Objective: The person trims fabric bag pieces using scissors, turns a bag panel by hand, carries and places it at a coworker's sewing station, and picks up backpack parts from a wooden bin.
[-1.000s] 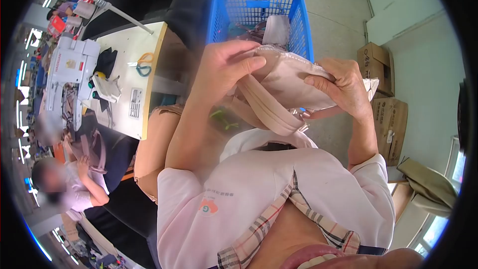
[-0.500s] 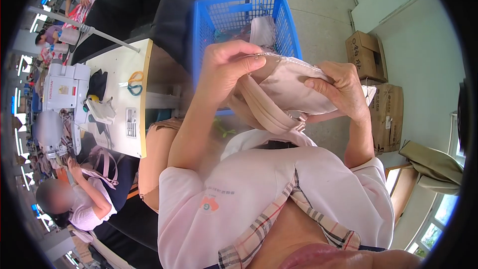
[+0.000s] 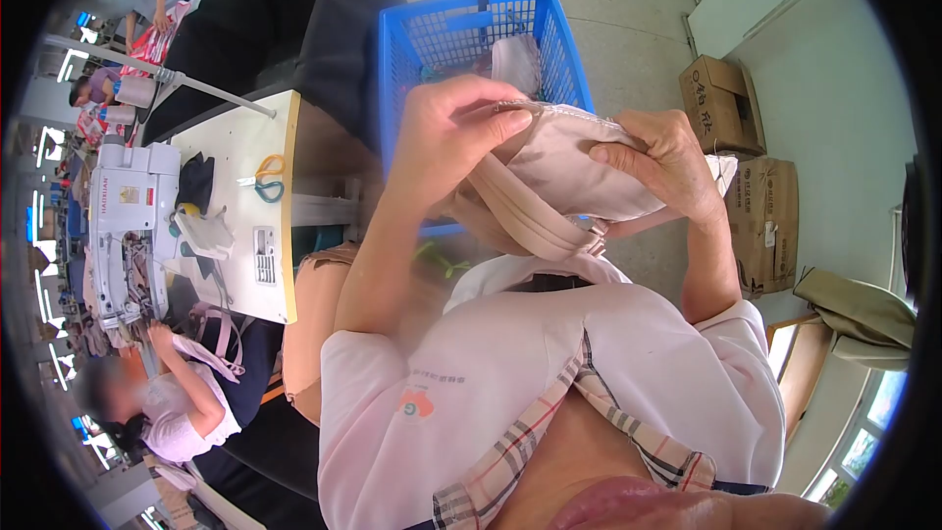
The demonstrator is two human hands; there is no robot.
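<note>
A beige sewn fabric piece (image 3: pixel 569 157) hangs in front of my chest, with a folded band looping below it. Its upper edge shows a line of stitching. My left hand (image 3: pixel 456 128) pinches that edge at its left end between thumb and fingers. At the other end, my right hand (image 3: pixel 669 162) is closed on the fabric, thumb pressed on the near face and fingers behind it. Between the two hands the cloth is stretched out. The lower folds partly cover one another, so the full shape cannot be made out.
Beyond my hands stands a blue plastic basket (image 3: pixel 389 88) with cloth inside. To the left are a sewing table (image 3: pixel 240 265), a white sewing machine (image 3: pixel 128 196) and scissors (image 3: pixel 267 180). A co-worker (image 3: pixel 186 402) sits there. Cardboard boxes (image 3: pixel 765 221) stand along the right wall.
Both hands keep their hold on the beige fabric, my right thumb shifting slightly left and up. The view has tilted a little; the seated co-worker's hands have moved slightly at the machine.
</note>
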